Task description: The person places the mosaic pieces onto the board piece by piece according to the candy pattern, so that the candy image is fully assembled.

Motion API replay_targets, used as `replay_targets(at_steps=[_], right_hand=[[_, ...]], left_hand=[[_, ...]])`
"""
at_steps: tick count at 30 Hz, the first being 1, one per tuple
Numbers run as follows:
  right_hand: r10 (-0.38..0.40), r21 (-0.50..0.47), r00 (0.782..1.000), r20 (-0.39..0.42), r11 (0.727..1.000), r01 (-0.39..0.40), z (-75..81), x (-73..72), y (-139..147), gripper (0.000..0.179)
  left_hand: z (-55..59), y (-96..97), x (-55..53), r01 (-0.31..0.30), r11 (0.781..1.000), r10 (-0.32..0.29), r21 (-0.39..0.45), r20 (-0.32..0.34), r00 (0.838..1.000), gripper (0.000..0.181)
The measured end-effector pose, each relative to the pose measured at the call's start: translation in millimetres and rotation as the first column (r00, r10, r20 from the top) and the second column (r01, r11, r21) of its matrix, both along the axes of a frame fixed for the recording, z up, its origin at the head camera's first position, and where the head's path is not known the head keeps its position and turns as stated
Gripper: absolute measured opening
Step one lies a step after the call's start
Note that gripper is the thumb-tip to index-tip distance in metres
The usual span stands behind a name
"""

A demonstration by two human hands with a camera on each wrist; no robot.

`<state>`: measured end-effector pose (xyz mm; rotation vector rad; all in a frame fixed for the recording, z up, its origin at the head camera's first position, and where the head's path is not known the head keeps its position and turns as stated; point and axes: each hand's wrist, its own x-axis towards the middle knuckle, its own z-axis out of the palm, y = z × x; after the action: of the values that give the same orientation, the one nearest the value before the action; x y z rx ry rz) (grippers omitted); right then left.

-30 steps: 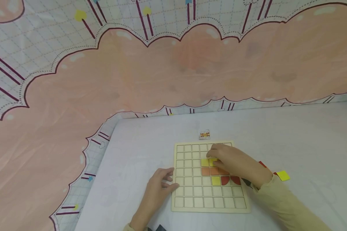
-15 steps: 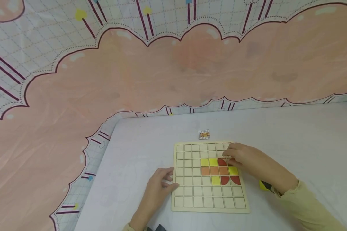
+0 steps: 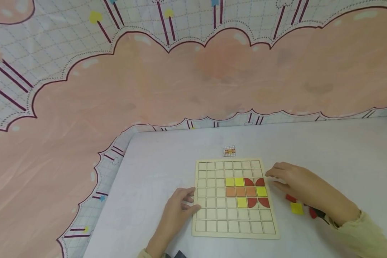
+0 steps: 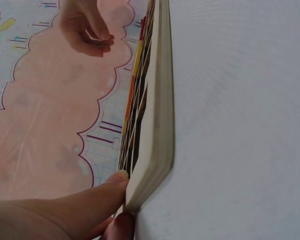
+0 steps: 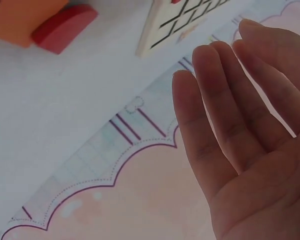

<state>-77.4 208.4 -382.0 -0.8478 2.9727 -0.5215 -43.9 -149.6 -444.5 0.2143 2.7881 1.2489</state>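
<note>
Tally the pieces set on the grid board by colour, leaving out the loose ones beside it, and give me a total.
Yellow squares: 4
Orange squares: 3
Red curved-edge pieces: 4
Total on the grid board: 11

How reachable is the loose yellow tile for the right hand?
Probably yes: the right hand looks empty and nothing covers the loose yellow tile, though the hand may need to draw back.

One board (image 3: 211, 214) bears four yellow tiles (image 3: 242, 202), three orange tiles (image 3: 240, 192), four red tiles (image 3: 252, 202); there's one card (image 3: 229, 151).
</note>
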Motion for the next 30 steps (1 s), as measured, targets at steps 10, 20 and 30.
replay_targets(at_steps=[10, 20, 30], right_hand=[[-0.055, 0.035, 0.996, 0.070, 0.998, 0.053, -11.1, 2.0, 21, 0.027], [-0.096, 0.087, 0.992, 0.079, 0.992, 0.089, -19.5, 8.9, 45, 0.029], [-0.144, 0.174, 0.985, 0.099, 0.977, 0.125, -28.0, 14.6, 65, 0.031]], left_hand=[[0.8, -1.0, 0.1, -0.004, 1.000, 0.004, 0.016, 0.004, 1.000, 0.053], [1.3, -1.0, -0.3, 0.001, 1.000, -0.001, 0.025, 0.015, 1.000, 0.054], [0.3, -0.6, -0.3, 0.005, 1.000, -0.005, 0.023, 0.008, 1.000, 0.054]])
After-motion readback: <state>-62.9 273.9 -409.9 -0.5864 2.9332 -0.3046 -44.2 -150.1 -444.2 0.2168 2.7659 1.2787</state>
